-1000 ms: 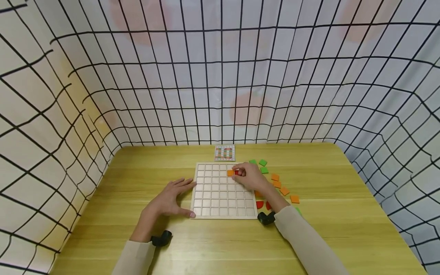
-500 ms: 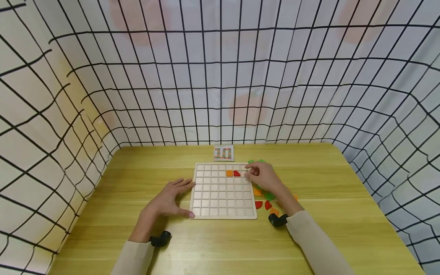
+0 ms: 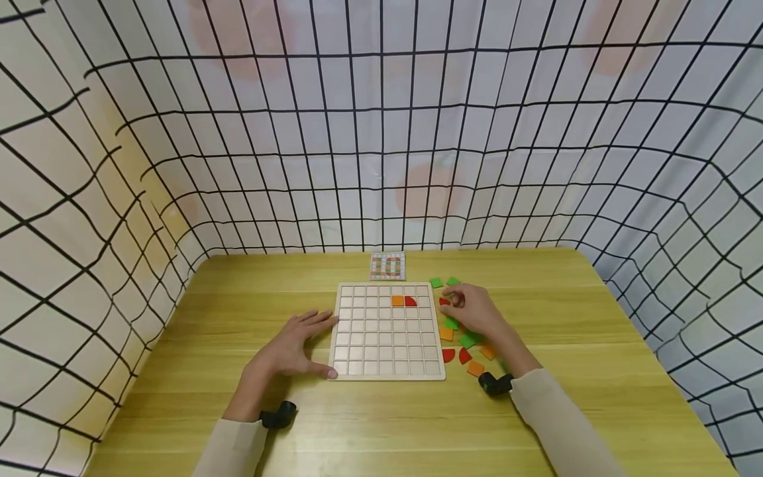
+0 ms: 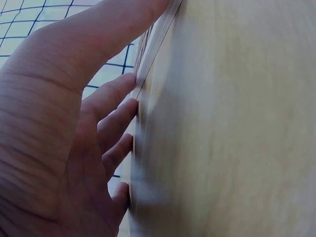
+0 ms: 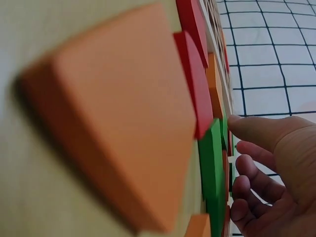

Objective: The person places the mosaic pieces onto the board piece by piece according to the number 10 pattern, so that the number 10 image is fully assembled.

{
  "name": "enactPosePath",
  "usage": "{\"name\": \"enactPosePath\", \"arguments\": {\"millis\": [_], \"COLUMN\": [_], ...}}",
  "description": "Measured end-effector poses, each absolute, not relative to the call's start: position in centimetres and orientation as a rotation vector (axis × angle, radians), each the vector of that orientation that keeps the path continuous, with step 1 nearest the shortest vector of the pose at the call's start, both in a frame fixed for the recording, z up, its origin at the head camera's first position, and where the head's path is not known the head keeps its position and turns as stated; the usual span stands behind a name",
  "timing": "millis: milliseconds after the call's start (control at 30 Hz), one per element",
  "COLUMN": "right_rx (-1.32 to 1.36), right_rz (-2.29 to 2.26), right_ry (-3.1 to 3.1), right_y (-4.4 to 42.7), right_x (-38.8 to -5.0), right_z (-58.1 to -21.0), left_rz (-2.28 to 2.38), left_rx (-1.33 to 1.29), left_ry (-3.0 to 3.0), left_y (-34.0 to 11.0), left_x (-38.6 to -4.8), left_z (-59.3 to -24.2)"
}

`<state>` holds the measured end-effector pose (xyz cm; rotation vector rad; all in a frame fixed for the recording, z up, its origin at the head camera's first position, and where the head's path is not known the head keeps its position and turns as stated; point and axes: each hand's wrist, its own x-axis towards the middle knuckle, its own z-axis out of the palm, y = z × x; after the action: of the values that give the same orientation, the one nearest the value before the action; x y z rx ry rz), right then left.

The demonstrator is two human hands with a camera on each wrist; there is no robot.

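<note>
A pale board with a square grid lies mid-table in the head view. In its upper part an orange square tile sits beside a red quarter-round tile. My left hand rests at the board's left edge, thumb and fingers spread and touching it; the left wrist view shows the fingertips against that edge. Beyond the right edge, my right hand has its thumb and index finger at another red tile. Whether they pinch it cannot be told. Its other fingers are curled in.
Loose green tiles, orange tiles and red tiles lie along the board's right side. Behind the board lies a small card with a coloured grid pattern. A black wire grid stands at the table's back and sides.
My right hand has moved off the board, rightward to the loose tiles, leaving the red tile beside the orange one. My left hand stays where it was.
</note>
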<state>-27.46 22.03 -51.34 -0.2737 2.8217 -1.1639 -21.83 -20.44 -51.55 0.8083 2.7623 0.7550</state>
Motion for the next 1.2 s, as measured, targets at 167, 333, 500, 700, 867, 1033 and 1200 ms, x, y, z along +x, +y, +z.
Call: {"name": "enactPosePath", "arguments": {"millis": [167, 333, 500, 700, 867, 1033, 1200], "right_rx": [-0.254, -0.279, -0.295, -0.310, -0.371, -0.468, -0.480], "right_rz": [-1.125, -1.108, -1.091, -1.077, -1.034, -0.978, -0.983], "right_ry": [2.831, 2.834, 2.835, 2.835, 2.829, 2.818, 2.809], "right_y": [22.8, 23.4, 23.4, 23.6, 23.5, 23.3, 23.1], "right_x": [-27.4, -27.2, -26.9, -26.8, -27.1, -27.3, -27.5], "right_z": [-51.5, -51.4, -51.0, -51.3, -51.4, -51.5, -51.4], "left_rz": [0.754, 0.751, 0.751, 0.752, 0.753, 0.752, 0.756], "left_rx": [0.811, 0.809, 0.808, 0.811, 0.813, 0.827, 0.825], "left_ry": [2.765, 2.765, 2.765, 2.764, 2.763, 2.765, 2.763], "left_y": [-20.4, -20.3, -20.4, -20.3, -20.4, -20.5, -20.5], "left_x": [-21.8, -21.8, -21.8, -21.8, -21.7, -21.8, -21.8], "left_z": [-51.6, -51.5, -51.5, -51.6, -51.5, -51.6, -51.6]}}
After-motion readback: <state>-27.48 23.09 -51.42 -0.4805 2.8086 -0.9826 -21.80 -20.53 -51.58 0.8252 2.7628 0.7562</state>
